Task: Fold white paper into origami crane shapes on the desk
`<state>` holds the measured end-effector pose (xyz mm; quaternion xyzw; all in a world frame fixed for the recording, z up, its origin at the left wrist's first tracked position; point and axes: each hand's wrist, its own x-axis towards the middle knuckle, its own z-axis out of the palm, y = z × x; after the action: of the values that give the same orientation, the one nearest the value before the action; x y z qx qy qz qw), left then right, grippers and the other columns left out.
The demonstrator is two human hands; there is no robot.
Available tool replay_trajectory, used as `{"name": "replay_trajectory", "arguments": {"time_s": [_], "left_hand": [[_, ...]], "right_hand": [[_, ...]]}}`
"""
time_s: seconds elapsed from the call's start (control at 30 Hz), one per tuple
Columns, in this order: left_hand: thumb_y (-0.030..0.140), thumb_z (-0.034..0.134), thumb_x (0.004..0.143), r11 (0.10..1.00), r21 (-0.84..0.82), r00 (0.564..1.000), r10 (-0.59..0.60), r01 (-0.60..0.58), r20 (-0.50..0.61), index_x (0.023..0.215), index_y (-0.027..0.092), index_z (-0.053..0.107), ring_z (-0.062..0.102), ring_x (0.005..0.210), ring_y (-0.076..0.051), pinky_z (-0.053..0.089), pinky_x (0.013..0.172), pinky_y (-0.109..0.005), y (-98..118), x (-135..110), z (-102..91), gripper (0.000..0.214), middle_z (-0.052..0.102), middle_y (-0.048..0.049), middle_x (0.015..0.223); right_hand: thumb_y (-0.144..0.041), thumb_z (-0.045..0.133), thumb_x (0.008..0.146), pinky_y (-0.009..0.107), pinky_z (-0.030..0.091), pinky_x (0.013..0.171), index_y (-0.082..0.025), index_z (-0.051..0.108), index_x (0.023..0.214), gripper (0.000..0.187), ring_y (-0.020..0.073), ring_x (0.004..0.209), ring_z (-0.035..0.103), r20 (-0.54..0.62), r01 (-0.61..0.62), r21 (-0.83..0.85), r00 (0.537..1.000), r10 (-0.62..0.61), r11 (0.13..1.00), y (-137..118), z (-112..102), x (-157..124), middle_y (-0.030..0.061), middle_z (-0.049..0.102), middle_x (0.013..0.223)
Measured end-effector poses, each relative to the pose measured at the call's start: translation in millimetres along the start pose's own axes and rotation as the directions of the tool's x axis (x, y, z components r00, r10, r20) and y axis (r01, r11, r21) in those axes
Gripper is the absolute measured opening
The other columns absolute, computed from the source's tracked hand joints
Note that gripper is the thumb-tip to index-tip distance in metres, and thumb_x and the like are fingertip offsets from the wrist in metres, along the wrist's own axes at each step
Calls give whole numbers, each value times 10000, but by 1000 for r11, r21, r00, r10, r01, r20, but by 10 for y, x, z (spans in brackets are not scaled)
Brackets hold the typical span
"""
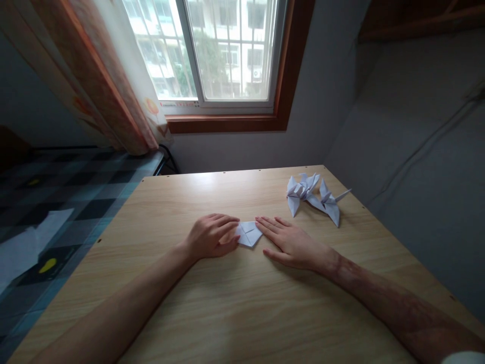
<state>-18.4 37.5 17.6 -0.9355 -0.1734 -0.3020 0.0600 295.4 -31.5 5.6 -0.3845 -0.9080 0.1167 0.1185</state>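
A small folded piece of white paper (249,233) lies flat on the wooden table (235,308) between my hands. My left hand (212,235) rests on its left edge, fingers curled loosely and pressing down on the paper. My right hand (291,242) lies flat with fingers stretched out, the fingertips touching the paper's right corner. Neither hand lifts the paper off the table.
Two finished white paper cranes (312,196) sit at the table's far right. A bed with a checked blue cover (64,202) and a white sheet of paper (26,242) stands to the left. A window (220,50) and curtain (109,81) are behind; a grey wall is on the right.
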Motion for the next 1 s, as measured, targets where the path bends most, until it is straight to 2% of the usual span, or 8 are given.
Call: {"name": "replay_trajectory", "arguments": {"time_s": [0.1, 0.2, 0.3, 0.4, 0.5, 0.63, 0.8, 1.0], "left_hand": [[407, 697, 985, 993, -84, 993, 92, -86, 74, 1320, 184, 741, 804, 1136, -276, 673, 989, -412, -15, 32, 21, 405, 788, -137, 1345], [365, 683, 986, 984, -148, 986, 120, -103, 115, 1287, 194, 783, 811, 1142, -255, 665, 1032, -378, -23, 43, 27, 360, 808, -110, 1306], [326, 685, 971, 985, -153, 989, 100, -84, 105, 1174, 210, 828, 824, 1107, -241, 670, 1027, -362, -20, 28, 18, 274, 832, -80, 1245], [344, 699, 957, 988, -137, 993, 88, -77, 80, 1119, 196, 820, 836, 1052, -245, 669, 1035, -393, 8, 17, 21, 250, 844, -83, 1202], [398, 711, 951, 986, -142, 992, 102, -91, 71, 1204, 169, 777, 824, 1092, -265, 646, 1086, -440, 64, 34, 38, 348, 834, -116, 1227], [485, 694, 976, 963, -172, 964, 229, -205, 134, 1352, 127, 720, 770, 1242, -315, 640, 1099, -456, 139, 74, 50, 520, 774, -165, 1366], [412, 661, 994, 961, -211, 960, 216, -177, 177, 1310, 175, 767, 773, 1244, -266, 640, 1095, -365, 157, 66, 51, 409, 785, -116, 1356], [377, 676, 970, 959, -240, 968, 195, -154, 158, 1186, 209, 822, 790, 1207, -240, 637, 1094, -336, 150, 53, 62, 310, 803, -71, 1326]], "right_hand": [[-500, 499, 1125, 502, 218, 1390, -233, 181, 1777, 773, 275, 1681, 281, -1, 4, -2, 1000, -4, 1000, 2, -5, 1, 106, 239, 1815], [-493, 495, 1127, 505, 222, 1389, -221, 189, 1775, 767, 271, 1681, 279, 4, 4, -11, 1000, -3, 1000, -3, -14, 5, 112, 242, 1812], [-491, 501, 1127, 509, 231, 1386, -226, 196, 1774, 763, 275, 1678, 288, 1, 6, -11, 1000, -6, 1000, -14, -19, 7, 113, 253, 1809], [-490, 500, 1128, 511, 242, 1382, -231, 200, 1774, 758, 277, 1677, 290, -6, 5, -10, 1000, -5, 1000, -23, -20, 6, 113, 259, 1807], [-503, 480, 1133, 508, 238, 1384, -214, 205, 1772, 753, 270, 1681, 279, 8, -4, -21, 1000, 4, 1000, -28, -21, 8, 117, 247, 1809], [-518, 468, 1134, 499, 229, 1387, -196, 202, 1771, 762, 264, 1686, 263, 19, -7, -26, 1000, 7, 1000, -31, -26, 12, 123, 232, 1812], [-539, 483, 1126, 501, 220, 1388, -219, 188, 1775, 782, 274, 1680, 282, 24, -8, -8, 1000, 9, 1000, -8, -36, 6, 112, 234, 1813], [-594, 462, 1122, 480, 208, 1390, -230, 183, 1777, 799, 272, 1684, 271, 50, -31, -34, 998, 33, 999, 70, -71, -14, 95, 217, 1819]]}}
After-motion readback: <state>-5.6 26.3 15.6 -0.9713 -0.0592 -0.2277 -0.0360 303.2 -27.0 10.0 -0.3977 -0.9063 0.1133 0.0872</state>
